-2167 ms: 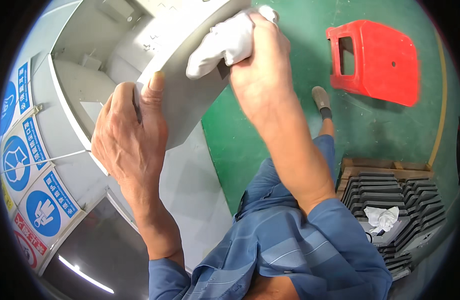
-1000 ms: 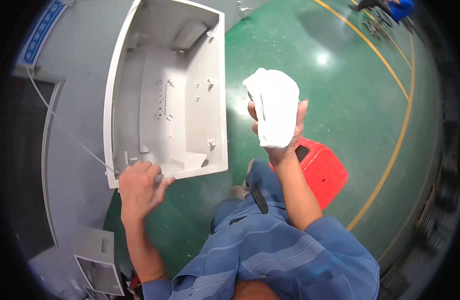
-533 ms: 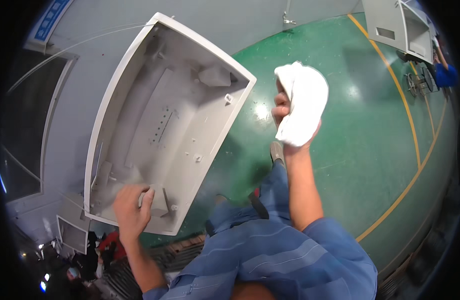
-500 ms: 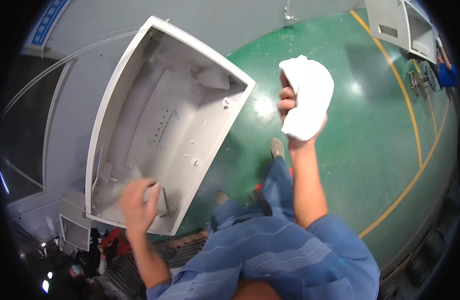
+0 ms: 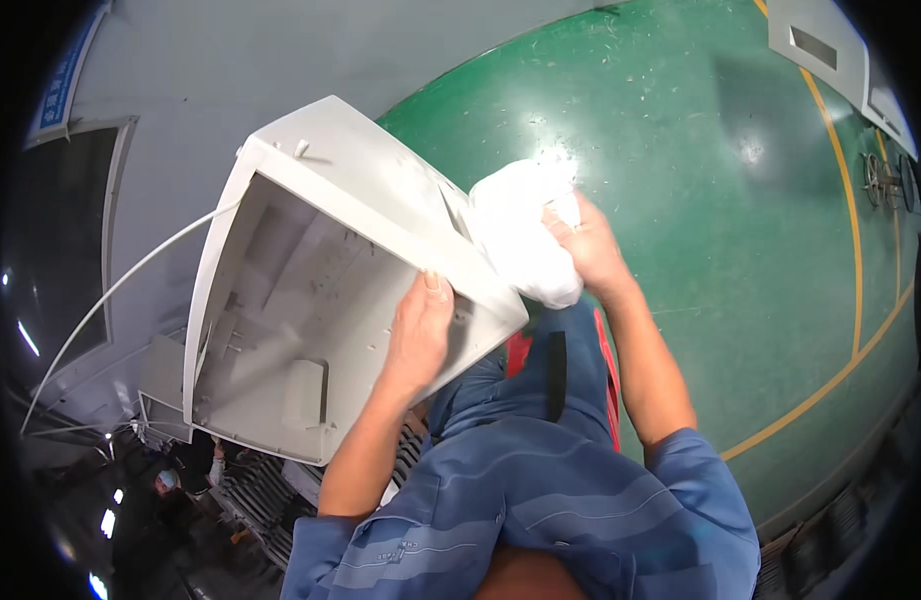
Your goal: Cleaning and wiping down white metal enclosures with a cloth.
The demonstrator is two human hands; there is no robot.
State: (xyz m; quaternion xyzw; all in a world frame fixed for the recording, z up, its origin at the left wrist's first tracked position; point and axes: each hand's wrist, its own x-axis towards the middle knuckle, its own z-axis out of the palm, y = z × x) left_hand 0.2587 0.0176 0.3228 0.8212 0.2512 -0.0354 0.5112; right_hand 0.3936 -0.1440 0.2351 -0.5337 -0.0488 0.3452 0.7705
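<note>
A large white plastic housing [image 5: 311, 290], open side facing me, is held tilted in front of my body. My left hand [image 5: 419, 335] grips its near right edge, thumb over the rim. My right hand [image 5: 586, 250] clutches a bunched white cloth [image 5: 521, 235] and presses it against the housing's outer right side. My legs in blue trousers show below the housing.
A green floor [image 5: 701, 180] with yellow lines spreads to the right. Another white panel [image 5: 821, 45] lies at the top right. A grey wall [image 5: 231, 70] is behind the housing. A bit of a red stool [image 5: 518, 352] shows under my legs. Dark stacked trays [image 5: 271, 500] sit lower left.
My left hand has shifted from the housing's lower corner to its right edge, and the housing has turned. My right hand has brought the cloth down from mid-air onto the housing's side.
</note>
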